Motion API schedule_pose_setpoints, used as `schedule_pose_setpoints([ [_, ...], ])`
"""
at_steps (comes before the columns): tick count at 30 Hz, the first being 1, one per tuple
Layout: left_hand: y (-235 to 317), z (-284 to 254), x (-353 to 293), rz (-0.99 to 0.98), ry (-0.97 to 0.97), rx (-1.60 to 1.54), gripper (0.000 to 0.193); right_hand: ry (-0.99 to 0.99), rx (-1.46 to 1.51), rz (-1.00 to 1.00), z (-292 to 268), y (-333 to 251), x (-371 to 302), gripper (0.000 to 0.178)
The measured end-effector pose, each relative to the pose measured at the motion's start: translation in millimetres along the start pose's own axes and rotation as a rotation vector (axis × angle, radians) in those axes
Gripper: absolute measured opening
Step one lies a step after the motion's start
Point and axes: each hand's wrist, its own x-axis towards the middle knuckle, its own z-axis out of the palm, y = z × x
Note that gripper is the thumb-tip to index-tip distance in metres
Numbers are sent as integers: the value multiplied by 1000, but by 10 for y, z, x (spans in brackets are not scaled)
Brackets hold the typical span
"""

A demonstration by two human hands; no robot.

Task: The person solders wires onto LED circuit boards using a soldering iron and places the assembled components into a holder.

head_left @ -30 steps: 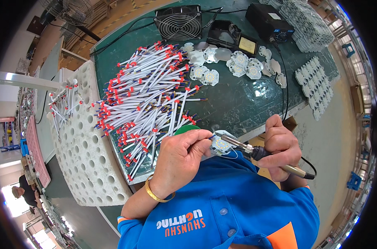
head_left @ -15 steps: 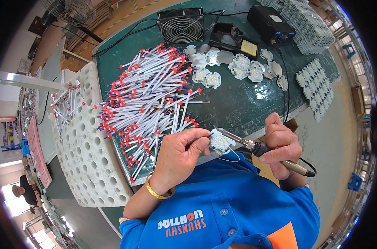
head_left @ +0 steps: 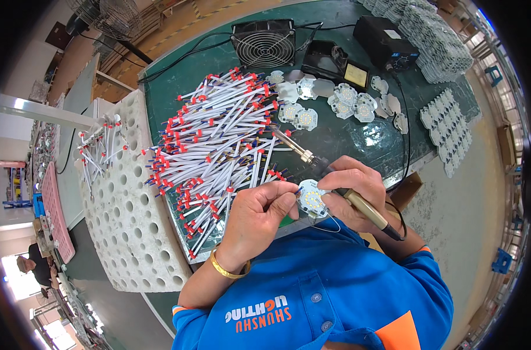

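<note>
My left hand (head_left: 259, 213) pinches the left edge of a small round LED circuit board (head_left: 313, 197), white with a ring of yellow LEDs. A bit of dark blue wire end shows beside its fingertips. In my right hand (head_left: 354, 185) is a soldering iron (head_left: 359, 211) with a gold-coloured handle, its tip pointing up and left past the board towards the wires. Thumb and finger of that hand reach the board's right edge. A thin, pale strand (head_left: 337, 224) curves below the board. Left of the board lies a large pile of white cable pieces (head_left: 218, 146) with red rings.
More LED boards (head_left: 353, 104) lie behind on the green table (head_left: 329, 157). Further back stand a square fan (head_left: 263, 46), an iron stand (head_left: 329, 61) and a black control box (head_left: 385, 44). Board panels (head_left: 446, 131) lie right; a holed white foam block (head_left: 125, 204) is left.
My right hand has moved left to the board. The soldering iron's tip has swung off the board, up and left towards the cable pile. My left hand keeps its pinch.
</note>
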Motion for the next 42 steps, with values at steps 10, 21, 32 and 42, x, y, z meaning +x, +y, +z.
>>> schedule_pose_setpoints([
  [10,-22,-61,47,-149,-36,-235,20,22,37,27,41,-19,97,26],
  [21,-26,-165,104,17,-34,-49,18,-11,5,20,7,32,150,21],
  [32,-38,-239,222,60,-107,55,17,17,192,89,125,108,66,14],
  [42,21,-191,237,-26,-110,75,25,145,172,33,197,64,62,14],
])
